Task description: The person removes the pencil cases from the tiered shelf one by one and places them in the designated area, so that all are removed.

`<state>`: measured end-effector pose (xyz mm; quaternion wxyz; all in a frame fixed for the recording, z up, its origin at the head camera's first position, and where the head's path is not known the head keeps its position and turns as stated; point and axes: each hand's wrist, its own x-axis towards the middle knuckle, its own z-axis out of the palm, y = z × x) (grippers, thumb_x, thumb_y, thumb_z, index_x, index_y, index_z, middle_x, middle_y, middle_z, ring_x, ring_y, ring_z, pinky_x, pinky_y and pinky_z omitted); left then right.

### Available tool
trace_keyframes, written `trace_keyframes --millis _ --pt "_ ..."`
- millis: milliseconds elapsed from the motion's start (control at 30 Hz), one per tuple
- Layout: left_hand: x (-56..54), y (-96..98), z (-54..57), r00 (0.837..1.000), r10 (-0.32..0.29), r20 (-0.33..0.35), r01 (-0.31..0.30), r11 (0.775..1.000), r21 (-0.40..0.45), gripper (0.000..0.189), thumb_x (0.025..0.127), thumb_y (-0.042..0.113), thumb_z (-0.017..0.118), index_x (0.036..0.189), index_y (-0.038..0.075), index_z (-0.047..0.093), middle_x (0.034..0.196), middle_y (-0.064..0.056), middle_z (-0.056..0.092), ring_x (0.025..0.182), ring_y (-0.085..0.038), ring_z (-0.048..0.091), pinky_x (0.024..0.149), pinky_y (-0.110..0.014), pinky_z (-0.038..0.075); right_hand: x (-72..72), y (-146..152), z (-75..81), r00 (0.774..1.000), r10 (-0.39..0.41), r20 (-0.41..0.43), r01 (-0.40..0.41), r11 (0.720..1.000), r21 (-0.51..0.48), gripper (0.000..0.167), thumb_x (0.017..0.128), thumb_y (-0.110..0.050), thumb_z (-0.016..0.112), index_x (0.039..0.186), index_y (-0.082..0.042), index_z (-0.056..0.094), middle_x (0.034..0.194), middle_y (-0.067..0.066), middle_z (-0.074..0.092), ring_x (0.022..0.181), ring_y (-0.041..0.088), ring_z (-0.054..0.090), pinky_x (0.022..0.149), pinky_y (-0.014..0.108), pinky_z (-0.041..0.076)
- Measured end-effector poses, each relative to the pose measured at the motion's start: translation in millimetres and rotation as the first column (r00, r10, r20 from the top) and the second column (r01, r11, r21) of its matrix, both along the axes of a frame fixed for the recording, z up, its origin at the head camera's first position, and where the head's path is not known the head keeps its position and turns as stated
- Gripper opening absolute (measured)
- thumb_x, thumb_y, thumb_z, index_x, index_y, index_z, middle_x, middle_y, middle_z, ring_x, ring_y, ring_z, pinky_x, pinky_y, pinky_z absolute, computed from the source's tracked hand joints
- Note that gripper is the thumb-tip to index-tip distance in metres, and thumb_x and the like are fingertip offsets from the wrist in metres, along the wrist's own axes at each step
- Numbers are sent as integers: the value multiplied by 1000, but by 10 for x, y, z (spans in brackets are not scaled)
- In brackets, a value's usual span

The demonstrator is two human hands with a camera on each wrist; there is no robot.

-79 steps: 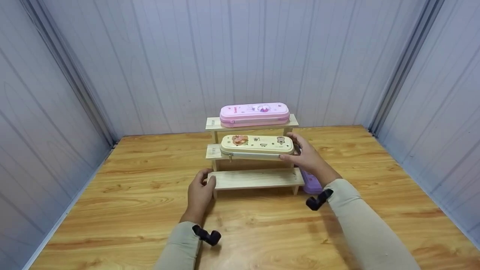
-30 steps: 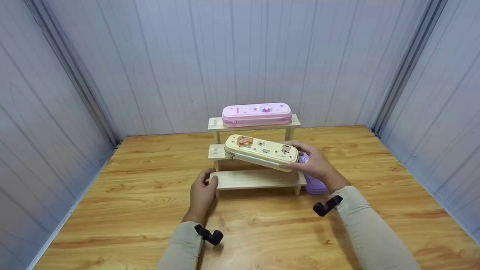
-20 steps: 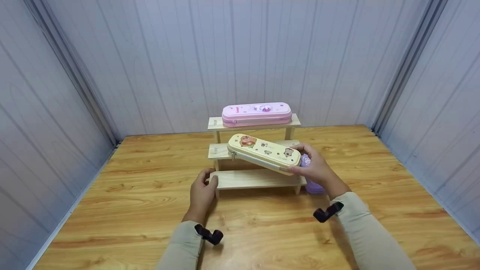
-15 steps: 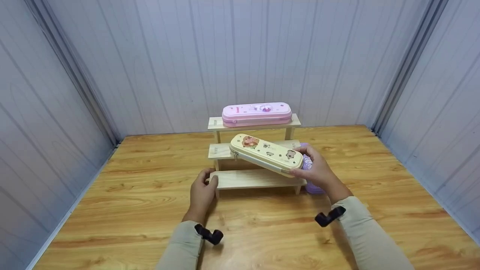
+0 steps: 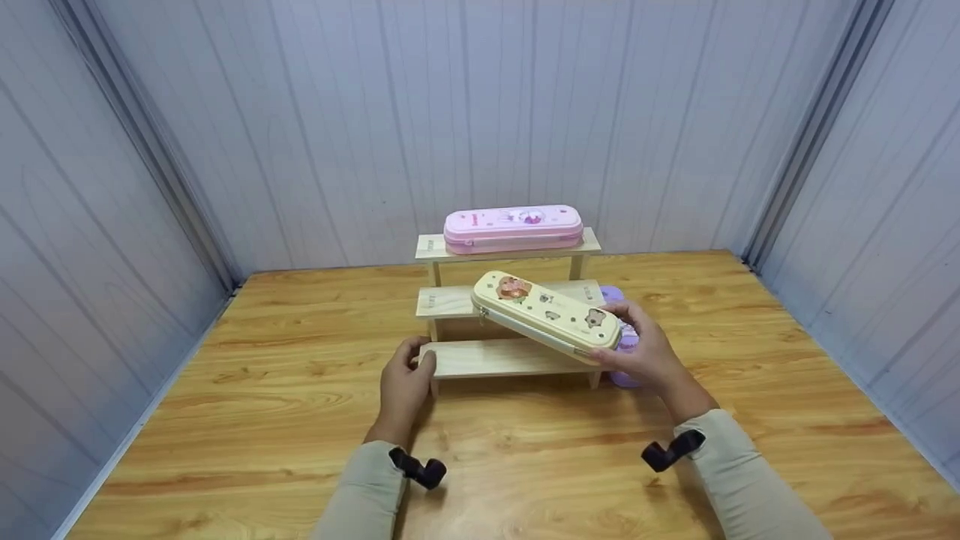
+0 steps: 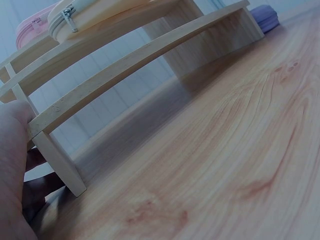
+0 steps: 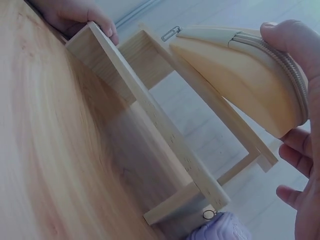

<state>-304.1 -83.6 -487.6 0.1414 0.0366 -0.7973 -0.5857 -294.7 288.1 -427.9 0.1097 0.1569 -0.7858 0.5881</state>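
My right hand grips the right end of a yellow zippered pencil case with bear pictures, thumb in front and fingers behind. The case slants, its right end lower and nearer me, in front of the middle tier of a three-step wooden stand. In the right wrist view the pencil case shows its zipper and bare underside. My left hand holds the left end of the stand's lowest tier, thumb on top; in the left wrist view its fingers reach behind the stand's leg.
A pink pencil case lies on the top tier. Partly hidden behind my right hand, a purple pencil case lies on the wooden table at the stand's right side. Pale panel walls close off the back and sides.
My right hand has drawn the yellow pencil case off the middle tier, toward the right and nearer, tilting its right end down. The left hand keeps its hold on the stand.
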Motion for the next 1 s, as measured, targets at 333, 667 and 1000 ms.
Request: trace_keyframes --millis 333,667,1000 --pt "15 -8 6 1000 -9 -4 9 1000 -1 30 97 24 62 125 14 67 127 -7 65 100 -25 62 86 -39 49 64 135 -55 1000 -12 -13 12 1000 -4 67 71 -2 88 127 3 53 127 11 57 117 18 52 106 26 35" --pt "20 8 9 1000 -7 -6 7 1000 3 28 97 23 63 123 15 68 126 -7 66 101 -26 61 87 -40 48 106 297 -109 997 17 -79 -25 994 -102 62 70 6 81 125 7 52 120 8 59 109 15 56 100 23 40" --pt "-6 16 2 999 14 -41 -15 1000 -9 26 96 17 63 120 10 69 122 -11 68 115 -24 61 99 -41 45 174 442 -71 995 1 -103 -19 985 -174 59 71 13 74 124 10 48 119 8 59 104 14 57 94 23 44"
